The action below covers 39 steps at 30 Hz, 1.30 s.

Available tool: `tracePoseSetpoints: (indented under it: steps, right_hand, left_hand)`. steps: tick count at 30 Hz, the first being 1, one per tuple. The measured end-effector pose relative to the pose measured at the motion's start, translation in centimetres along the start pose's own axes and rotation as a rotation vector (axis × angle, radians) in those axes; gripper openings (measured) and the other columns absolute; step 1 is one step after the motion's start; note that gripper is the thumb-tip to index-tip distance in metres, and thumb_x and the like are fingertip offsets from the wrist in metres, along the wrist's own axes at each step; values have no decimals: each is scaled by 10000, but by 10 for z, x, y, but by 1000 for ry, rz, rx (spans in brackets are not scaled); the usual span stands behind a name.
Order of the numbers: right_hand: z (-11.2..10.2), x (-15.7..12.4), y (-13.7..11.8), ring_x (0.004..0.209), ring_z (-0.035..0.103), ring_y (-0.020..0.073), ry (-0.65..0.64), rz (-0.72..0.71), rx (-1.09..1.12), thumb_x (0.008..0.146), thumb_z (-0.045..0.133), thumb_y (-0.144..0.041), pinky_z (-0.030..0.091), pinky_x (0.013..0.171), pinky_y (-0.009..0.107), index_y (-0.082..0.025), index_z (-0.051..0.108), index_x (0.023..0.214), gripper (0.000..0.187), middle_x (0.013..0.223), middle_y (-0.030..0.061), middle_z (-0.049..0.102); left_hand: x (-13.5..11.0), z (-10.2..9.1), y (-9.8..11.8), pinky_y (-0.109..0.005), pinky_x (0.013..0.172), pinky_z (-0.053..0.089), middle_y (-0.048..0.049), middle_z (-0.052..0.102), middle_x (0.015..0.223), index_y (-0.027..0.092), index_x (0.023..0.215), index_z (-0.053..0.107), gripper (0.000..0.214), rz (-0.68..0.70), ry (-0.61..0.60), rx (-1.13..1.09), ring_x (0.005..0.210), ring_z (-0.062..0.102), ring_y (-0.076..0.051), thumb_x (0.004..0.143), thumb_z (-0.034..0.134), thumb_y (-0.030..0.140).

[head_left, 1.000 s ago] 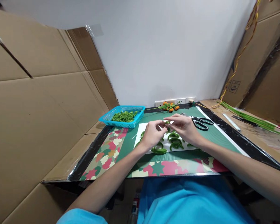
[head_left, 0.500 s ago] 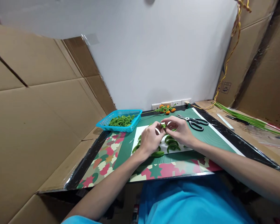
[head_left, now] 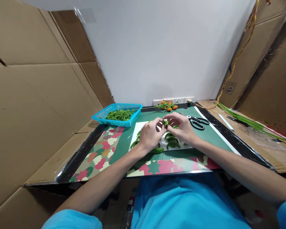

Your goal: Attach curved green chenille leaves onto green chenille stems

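Observation:
My left hand (head_left: pixel 149 135) and my right hand (head_left: pixel 181 128) meet above a white sheet (head_left: pixel 134 132) on the green mat (head_left: pixel 212 135). Both pinch a small green fuzzy piece (head_left: pixel 166 123) between their fingertips. Under and around the hands lie several curved green pipe-cleaner pieces (head_left: pixel 172 143) on the white sheet. Black-handled scissors (head_left: pixel 197 122) lie just right of my right hand.
A blue basket (head_left: pixel 102 114) holding green fuzzy pieces stands at the back left. An orange-and-green flower sprig (head_left: pixel 168 106) lies by the wall sockets. Long green stems (head_left: pixel 248 120) and a white strip lie on the right cardboard. Cardboard walls close in both sides.
The hands have drawn closer together on the green piece. The view has shifted, so everything sits a little lower left and nearer than before.

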State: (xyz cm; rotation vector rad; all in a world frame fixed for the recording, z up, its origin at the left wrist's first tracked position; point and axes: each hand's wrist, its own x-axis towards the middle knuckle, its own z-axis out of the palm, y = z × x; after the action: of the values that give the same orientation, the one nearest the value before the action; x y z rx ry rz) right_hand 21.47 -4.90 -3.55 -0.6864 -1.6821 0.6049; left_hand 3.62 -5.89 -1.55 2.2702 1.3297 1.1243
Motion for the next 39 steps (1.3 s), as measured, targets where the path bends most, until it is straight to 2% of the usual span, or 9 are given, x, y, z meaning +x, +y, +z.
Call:
tracePoseSetpoints:
  steps: [11,15,18,24,28,32,35,37,39]
  right_hand:
    - [-5,0,-2,820,749,175,-22,22,52,910,726,-266,623,695,287,-203,740,1033,139,1008,54,747]
    - [-7,2,-3,795,759,180,2,17,70,916,752,-331,626,654,283,-201,748,996,153,981,53,753]
    - [-8,2,-3,799,761,185,7,24,55,921,754,-392,635,647,290,-203,754,1023,215,1009,65,765]
    - [-9,1,-3,784,751,179,-19,-24,11,939,724,-351,633,646,295,-206,759,1045,182,985,62,757]
    - [-9,1,-3,766,723,166,-12,-85,-56,952,693,-309,626,637,292,-223,783,1010,137,963,59,740]
    - [-10,2,-5,779,692,156,20,-130,-86,965,671,-337,613,633,285,-240,811,973,171,1015,68,707]
    - [-10,3,-5,705,651,146,-8,-80,14,1017,601,-398,570,591,276,-238,801,1042,257,899,45,673]
    - [-10,3,-4,625,632,134,-61,-4,155,1053,532,-455,549,567,273,-236,770,1110,329,812,16,651]
    - [-9,4,-4,606,652,134,-121,72,251,1050,532,-515,561,578,275,-225,744,1109,365,804,8,672]
  left_hand:
    - [2,-7,-8,-239,615,520,-55,751,899,178,1112,713,267,-40,-128,-320,716,687,-157,923,703,367]
    - [4,-5,-11,-230,555,509,-29,697,825,160,1037,700,288,-80,-214,-511,629,647,-133,912,737,416]
    - [6,-3,-12,-221,522,481,-5,674,764,161,975,690,295,-100,-225,-601,566,621,-116,894,767,433]
    - [6,-4,-12,-227,536,510,-37,742,844,152,998,720,322,-118,-237,-625,558,645,-111,865,802,434]
    - [6,-6,-10,-204,482,481,-48,759,872,160,1017,733,339,-139,-236,-576,585,670,-121,865,794,457]
    - [7,-8,-12,-200,444,464,-28,728,767,156,953,729,357,-152,-167,-570,552,656,-125,811,848,461]
    - [8,-10,-17,-197,427,444,1,665,615,149,873,722,330,-155,-51,-578,501,628,-125,791,870,432]
    - [8,-12,-20,-201,447,452,-14,695,644,146,882,749,295,-134,32,-534,507,624,-119,789,870,399]
    - [7,-13,-22,-212,501,489,-58,764,797,149,883,781,244,-91,119,-474,579,655,-122,784,863,356]
